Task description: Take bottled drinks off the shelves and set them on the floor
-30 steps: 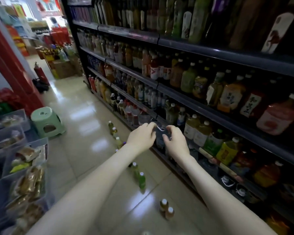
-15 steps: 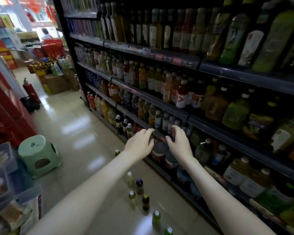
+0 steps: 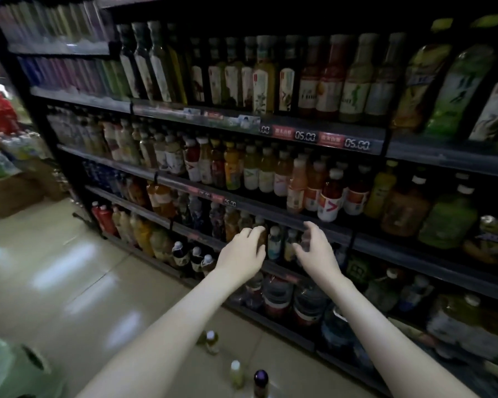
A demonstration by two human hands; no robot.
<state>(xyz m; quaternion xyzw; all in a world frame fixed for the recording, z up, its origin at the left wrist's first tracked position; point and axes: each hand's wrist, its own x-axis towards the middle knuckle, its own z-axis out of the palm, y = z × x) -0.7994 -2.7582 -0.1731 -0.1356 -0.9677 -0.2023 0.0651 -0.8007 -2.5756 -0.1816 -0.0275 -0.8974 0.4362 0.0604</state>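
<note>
- Bottled drinks [image 3: 329, 196] of many colours stand in tight rows on every level of a tall dark metal shelving unit [image 3: 443, 158] along the right side of the aisle.
- The left hand [image 3: 243, 251] reaches into a low shelf. Its fingers are curled round a small amber-brown plastic bottle [image 3: 261, 235] that stands at the front of the row.
- The right hand [image 3: 314, 249] is on the same shelf, near the left one. Its thumb and fingers curve round a small clear plastic bottle [image 3: 305, 239], though blur makes the grip hard to read closely.
- Between the two hands a white-capped bottle with a blue label [image 3: 274, 242] stands upright on the shelf, touched by neither.
- Three more drinks stand upright on the glossy beige tiled floor [image 3: 69, 268], between the forearms: a yellowish bottle with a white cap [image 3: 212, 341], a pale green bottle with a white cap [image 3: 236, 373], and just beside that one a bottle with a dark purple cap [image 3: 260, 379].
- Red price tags [image 3: 331, 138] reading 05.00 sit on the rail of an upper shelf.
- A pale green plastic stool [image 3: 9, 369] shows at the lower left corner, well apart from the shelves.
</note>
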